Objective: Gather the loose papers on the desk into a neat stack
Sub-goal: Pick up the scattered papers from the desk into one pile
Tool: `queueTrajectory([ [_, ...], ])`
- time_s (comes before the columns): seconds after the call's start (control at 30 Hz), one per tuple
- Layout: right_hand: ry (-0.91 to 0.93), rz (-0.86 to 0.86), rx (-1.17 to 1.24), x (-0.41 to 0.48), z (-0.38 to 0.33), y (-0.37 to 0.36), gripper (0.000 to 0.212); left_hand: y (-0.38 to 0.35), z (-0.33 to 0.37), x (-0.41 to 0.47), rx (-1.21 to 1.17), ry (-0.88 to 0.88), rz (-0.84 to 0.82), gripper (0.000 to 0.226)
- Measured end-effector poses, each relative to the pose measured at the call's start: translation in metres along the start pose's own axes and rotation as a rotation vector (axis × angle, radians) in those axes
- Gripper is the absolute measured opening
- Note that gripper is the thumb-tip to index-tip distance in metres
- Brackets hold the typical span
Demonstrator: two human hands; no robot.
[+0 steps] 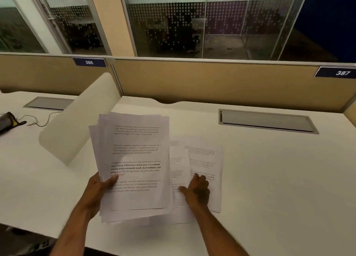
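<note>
Left hand (100, 190): I'm pinching the gathered sheaf (134, 165) at its lower left edge, thumb on top, fingers hidden beneath; its sheets are fanned, edges uneven.
Right hand (197, 190): pressed flat, fingers together, on the loose sheets (204, 159) lying on the desk (269, 178); whether a fingertip has hooked an edge I cannot tell.
Key relation: the loose sheets lie at 3 o'clock of the sheaf, partly tucked under its right edge; their long axis runs 12 to 6, roughly parallel to the sheaf. My right hand is the nearer, already on them.
Likely next: slide them toward 9 o'clock under the sheaf.
Surroundings: curved divider (77, 121) at 10 o'clock, cable tray (267, 121) at 1 o'clock; both stand apart.
In the way: nothing that I can see.
</note>
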State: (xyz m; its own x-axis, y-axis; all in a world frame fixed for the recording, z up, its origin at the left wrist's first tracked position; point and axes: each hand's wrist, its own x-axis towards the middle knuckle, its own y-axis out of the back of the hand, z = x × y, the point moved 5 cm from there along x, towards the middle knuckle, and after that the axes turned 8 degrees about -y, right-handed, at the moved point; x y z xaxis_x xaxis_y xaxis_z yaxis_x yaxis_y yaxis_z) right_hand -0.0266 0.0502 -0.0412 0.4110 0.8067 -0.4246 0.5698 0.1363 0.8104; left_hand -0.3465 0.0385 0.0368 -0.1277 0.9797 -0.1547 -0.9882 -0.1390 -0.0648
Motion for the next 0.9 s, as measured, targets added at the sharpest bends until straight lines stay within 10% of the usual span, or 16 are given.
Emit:
queueTrajectory([
  [0.9, -0.318, -0.232, 0.35, 0.037, -0.005, -0.006, 0.056, 0.014, 0.01, 0.058, 0.013, 0.015, -0.112, 0.029],
])
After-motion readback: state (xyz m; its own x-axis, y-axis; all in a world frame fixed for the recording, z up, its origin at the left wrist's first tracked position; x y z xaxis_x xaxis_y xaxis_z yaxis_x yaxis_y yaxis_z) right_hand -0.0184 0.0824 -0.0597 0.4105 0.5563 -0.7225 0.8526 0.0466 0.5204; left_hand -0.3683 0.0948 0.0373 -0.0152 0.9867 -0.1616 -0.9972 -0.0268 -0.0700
